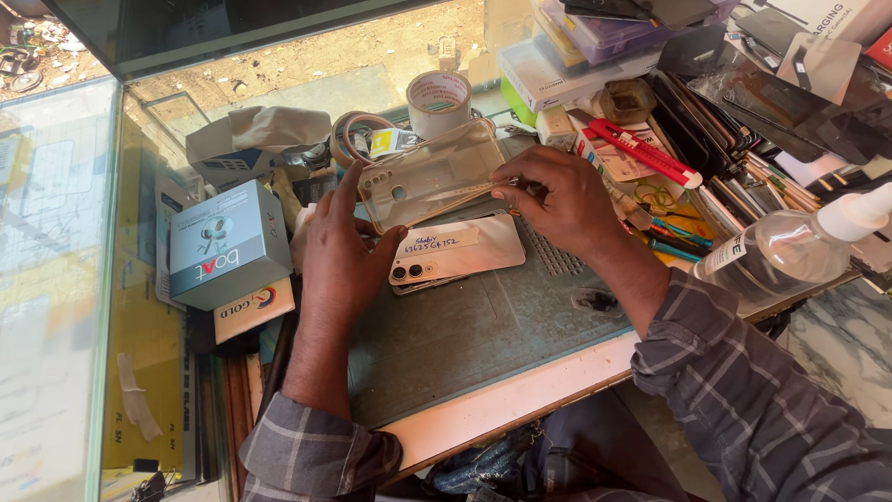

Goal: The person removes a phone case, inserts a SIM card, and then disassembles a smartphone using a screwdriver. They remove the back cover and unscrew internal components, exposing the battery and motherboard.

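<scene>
Sleeves of grey-blue plaid frame the lower edge of the frame, and between them lies a grey-green rubber work mat [465, 335], bare at its near end so that work can be done on it. On the mat, at frame centre, a white smartphone [457, 256] lies back-up, camera lenses to the left, with a handwritten paper label stuck on it; lying flat there, it stays steady under the hands. Just above it, the left hand [339, 246] props a clear, slightly yellowed flexible phone case [432, 174] by its lower left corner, thumb and fingers closed on the edge, tilting the case up so its inner face is in view. The right hand [557, 200] is pinched shut at the case's right edge, apparently holding a thin tool, though what it grips is too small to tell. Left of the hands stands a grey-blue cardboard product box [228, 244]. At right, a clear plastic spray bottle [790, 249] lies on its side. Farther back, near the top centre, sits a white roll of tape [438, 100], and a red plastic utility knife [646, 151] rests among stacked screen parts at upper right.
</scene>
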